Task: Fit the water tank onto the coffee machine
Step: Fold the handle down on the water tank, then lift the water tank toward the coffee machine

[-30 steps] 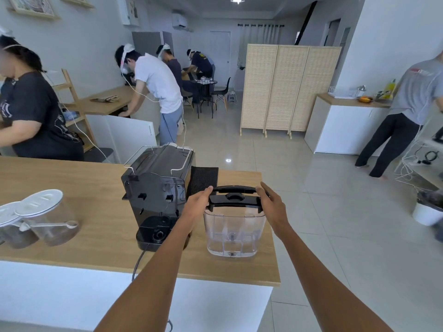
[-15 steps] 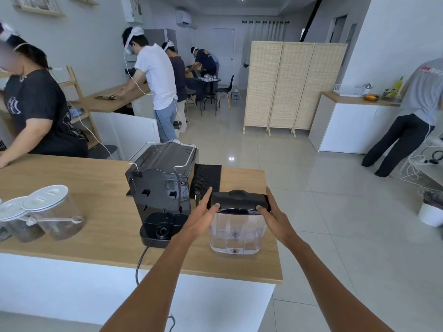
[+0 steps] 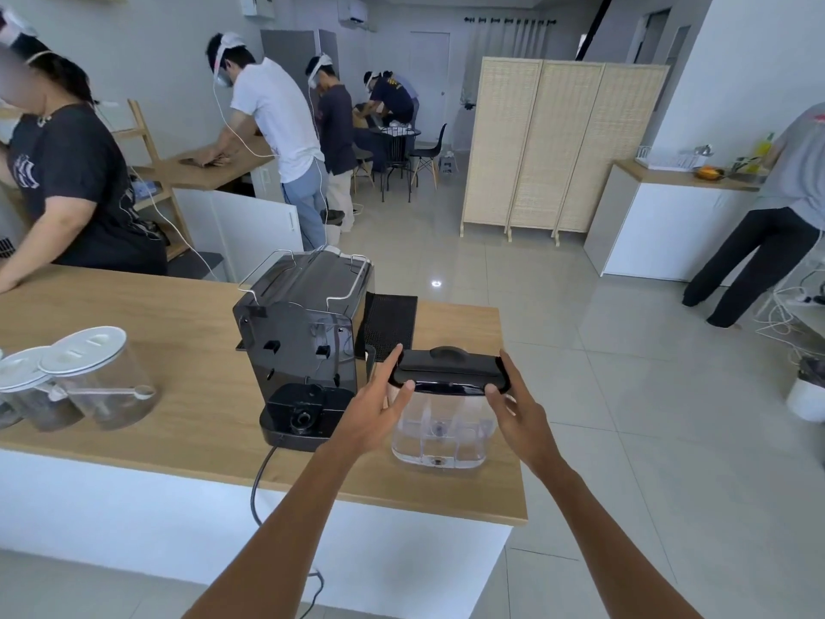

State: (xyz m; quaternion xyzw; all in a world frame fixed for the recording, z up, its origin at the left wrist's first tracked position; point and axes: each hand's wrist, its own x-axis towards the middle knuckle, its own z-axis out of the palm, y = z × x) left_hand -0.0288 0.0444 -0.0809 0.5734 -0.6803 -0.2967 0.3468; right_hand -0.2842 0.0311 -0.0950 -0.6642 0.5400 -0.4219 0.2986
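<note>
We find no brand, label or readable writing on anything within reach. Nearest to us, our left hand (image 3: 374, 415) and right hand (image 3: 520, 411) flank the water tank (image 3: 442, 433), a clear container with a black lid (image 3: 448, 370), which stands on the wooden countertop (image 3: 187, 395) close to its right front corner. Our left fingers (image 3: 404, 388) are spread, thumb on the lid's front edge and index finger along its left end; our right fingers (image 3: 491, 390) mirror this on the right end, so both hands pinch the lid from its two sides. The tank sits just to the right of the coffee machine (image 3: 303, 341), apart from it, not yet on the black base (image 3: 303, 417) at the machine's near side. A black power cord (image 3: 259, 489) drops from the base over the counter's edge. At the far left of the counter stand two clear jars with white lids (image 3: 96, 377), a scoop resting against one. Behind the machine lies a black ribbed mat (image 3: 390, 321). Beyond, a pale tiled floor (image 3: 558, 350) runs to a woven folding screen (image 3: 562, 145), a white cabinet (image 3: 669, 225), and several people working at other counters and a table.
</note>
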